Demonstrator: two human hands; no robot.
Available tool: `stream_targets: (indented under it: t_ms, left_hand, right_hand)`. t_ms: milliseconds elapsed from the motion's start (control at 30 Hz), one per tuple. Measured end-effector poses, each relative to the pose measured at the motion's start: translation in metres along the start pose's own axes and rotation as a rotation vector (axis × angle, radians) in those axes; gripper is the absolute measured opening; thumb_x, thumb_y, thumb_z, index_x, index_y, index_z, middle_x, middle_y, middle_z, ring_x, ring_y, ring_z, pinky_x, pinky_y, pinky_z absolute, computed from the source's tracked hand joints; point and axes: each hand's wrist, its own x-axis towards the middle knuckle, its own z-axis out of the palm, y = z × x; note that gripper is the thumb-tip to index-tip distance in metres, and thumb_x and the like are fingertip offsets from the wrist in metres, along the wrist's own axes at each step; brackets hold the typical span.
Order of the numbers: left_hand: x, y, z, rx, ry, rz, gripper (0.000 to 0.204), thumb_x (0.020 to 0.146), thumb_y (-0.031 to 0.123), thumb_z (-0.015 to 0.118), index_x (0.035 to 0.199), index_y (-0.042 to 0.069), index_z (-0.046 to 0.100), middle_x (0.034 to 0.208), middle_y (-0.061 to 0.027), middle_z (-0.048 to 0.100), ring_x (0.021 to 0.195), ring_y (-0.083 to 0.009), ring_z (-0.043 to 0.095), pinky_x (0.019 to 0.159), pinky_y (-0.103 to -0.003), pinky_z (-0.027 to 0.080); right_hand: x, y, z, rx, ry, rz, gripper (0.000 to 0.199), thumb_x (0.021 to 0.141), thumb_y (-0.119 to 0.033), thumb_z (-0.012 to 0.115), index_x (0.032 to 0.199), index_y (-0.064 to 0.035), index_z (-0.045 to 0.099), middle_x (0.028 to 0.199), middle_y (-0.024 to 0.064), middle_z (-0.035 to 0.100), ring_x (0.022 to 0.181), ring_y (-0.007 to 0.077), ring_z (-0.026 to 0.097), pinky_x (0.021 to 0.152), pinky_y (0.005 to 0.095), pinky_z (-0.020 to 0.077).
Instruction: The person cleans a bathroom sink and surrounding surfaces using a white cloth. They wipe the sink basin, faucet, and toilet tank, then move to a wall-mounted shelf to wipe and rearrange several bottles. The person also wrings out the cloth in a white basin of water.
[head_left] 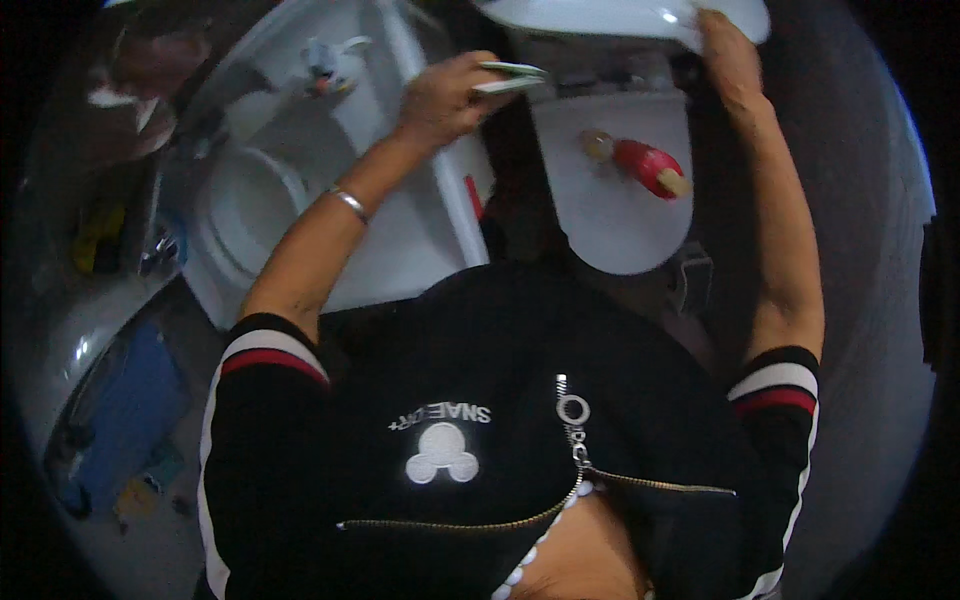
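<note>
My left hand [447, 100] is closed on a thin, folded green-and-white pad [512, 78], which sticks out to the right between thumb and fingers. It is too blurred to tell what the pad is made of. My right hand [730, 55] grips the right end of a white toilet tank lid [600, 18] at the top of the view; some of its fingers are hidden. Nearer to me is the toilet [610, 225] with its seat cover down. On that cover a red bottle [645, 163] with a pale cap lies beside a small clear, round thing [597, 146].
A white washbasin [375, 260] stands to the left, with a tap [325, 65] at its far side. Blue cloth [125, 420] and a yellow item [100, 238] are at the far left. A wire-like holder [692, 280] sits right of the toilet.
</note>
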Motion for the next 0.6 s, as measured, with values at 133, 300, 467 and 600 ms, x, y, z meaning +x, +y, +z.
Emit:
stream_targets:
  t_ms: [133, 300, 467, 600]
  left_hand:
    - [-0.002, 0.013, -0.011, -0.039, -0.059, -0.084, 0.024, 0.073, 0.013, 0.066, 0.096, 0.011, 0.064, 0.109, -0.0033, 0.057, 0.087, -0.0228, 0.06, 0.076, -0.03, 0.048]
    - [-0.001, 0.004, 0.009, -0.036, -0.039, -0.054, 0.023, 0.072, 0.019, 0.063, 0.094, 0.013, 0.062, 0.107, -0.0013, 0.058, 0.083, -0.0257, 0.059, 0.073, -0.033, 0.048]
    - [0.002, 0.013, 0.003, -0.031, -0.061, -0.054, 0.023, 0.075, 0.023, 0.064, 0.096, 0.012, 0.063, 0.109, -0.0028, 0.058, 0.084, -0.0254, 0.061, 0.074, -0.031, 0.048]
    - [0.002, 0.016, -0.001, -0.09, -0.037, -0.004, 0.023, 0.076, 0.02, 0.065, 0.097, 0.009, 0.062, 0.104, -0.0042, 0.059, 0.087, -0.0212, 0.061, 0.074, -0.029, 0.048]
  right_hand:
    - [-0.029, -0.111, -0.095, 0.699, -0.558, 0.435, 0.025, 0.083, -0.012, 0.044, 0.101, -0.0019, 0.059, 0.091, 0.0173, 0.061, 0.086, 0.029, 0.057, 0.077, 0.0408, 0.0431]
    - [-0.118, -0.122, -0.083, 1.855, -0.598, 0.374, 0.036, 0.081, -0.03, 0.06, 0.109, -0.0075, 0.056, 0.103, 0.0104, 0.059, 0.09, 0.0195, 0.061, 0.081, 0.0391, 0.0499]
    - [-0.172, -0.15, -0.057, 2.308, -0.809, 0.574, 0.035, 0.083, -0.024, 0.057, 0.112, -0.0053, 0.052, 0.106, 0.0139, 0.058, 0.094, 0.0259, 0.06, 0.078, 0.0386, 0.0526]
    - [-0.196, -0.173, -0.045, 2.225, -0.883, 0.673, 0.035, 0.085, -0.026, 0.056, 0.114, -0.0065, 0.051, 0.107, 0.0117, 0.057, 0.093, 0.0227, 0.059, 0.077, 0.0349, 0.0526]
